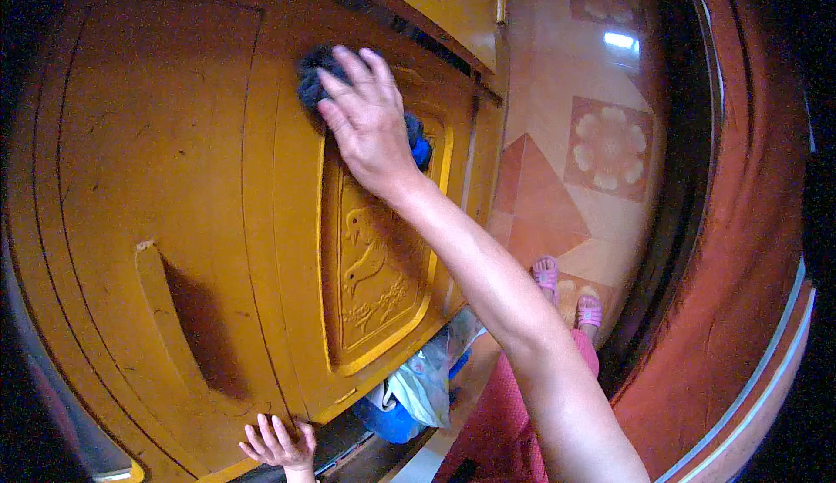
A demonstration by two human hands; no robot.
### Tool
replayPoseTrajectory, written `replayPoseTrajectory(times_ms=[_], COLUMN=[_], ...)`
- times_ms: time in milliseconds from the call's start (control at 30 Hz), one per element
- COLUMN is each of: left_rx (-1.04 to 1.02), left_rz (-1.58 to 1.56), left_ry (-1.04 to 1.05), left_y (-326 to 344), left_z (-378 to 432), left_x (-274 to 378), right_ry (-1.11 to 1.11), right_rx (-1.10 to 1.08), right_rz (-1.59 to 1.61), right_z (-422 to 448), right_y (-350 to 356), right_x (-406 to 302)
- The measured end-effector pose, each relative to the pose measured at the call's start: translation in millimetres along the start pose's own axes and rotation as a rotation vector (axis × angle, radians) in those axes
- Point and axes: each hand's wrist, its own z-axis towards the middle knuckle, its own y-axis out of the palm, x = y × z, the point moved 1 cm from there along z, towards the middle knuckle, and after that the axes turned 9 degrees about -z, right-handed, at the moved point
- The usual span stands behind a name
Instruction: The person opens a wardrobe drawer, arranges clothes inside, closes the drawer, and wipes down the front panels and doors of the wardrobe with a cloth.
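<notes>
My right hand (pixel 372 114) reaches across from the lower right and lies over a dark, fuzzy cloth (pixel 317 81), pressed on a yellow-brown wooden door panel (pixel 274 176). The cloth shows on both sides of the hand, with a bright blue part at its right. Just below is a recessed panel (pixel 375 267) with birds and plants carved in relief. At the bottom left, small in view, my left hand (pixel 282 442) rests by the lower edge of the wood, its fingers spread. A long raised handle (pixel 166 320) stands out from the wood on the left.
Below the wood's edge are a blue container (pixel 392 421) and a clear plastic bag (pixel 424 378). Patterned floor tiles (pixel 610 146) lie to the right, near my feet in pink sandals (pixel 589 312). A reddish-brown surface (pixel 718 287) curves along the far right.
</notes>
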Motion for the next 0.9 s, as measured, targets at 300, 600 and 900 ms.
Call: replayPoseTrajectory(times_ms=[300, 600, 900], left_rx=[0.019, -0.082, -0.124], left_rz=[-0.037, -0.073, -0.091], left_ry=[-0.086, -0.076, -0.057], left_y=[-6, -8, -7], left_z=[4, 2, -1], left_x=[5, 4, 2], right_ry=[-0.013, 0.117, 0.303], right_rx=[0.006, -0.087, -0.131], right_rz=[-0.463, -0.288, -0.26], right_z=[-38, -13, -25], right_y=[-6, -16, -29], right_x=[82, 37, 69])
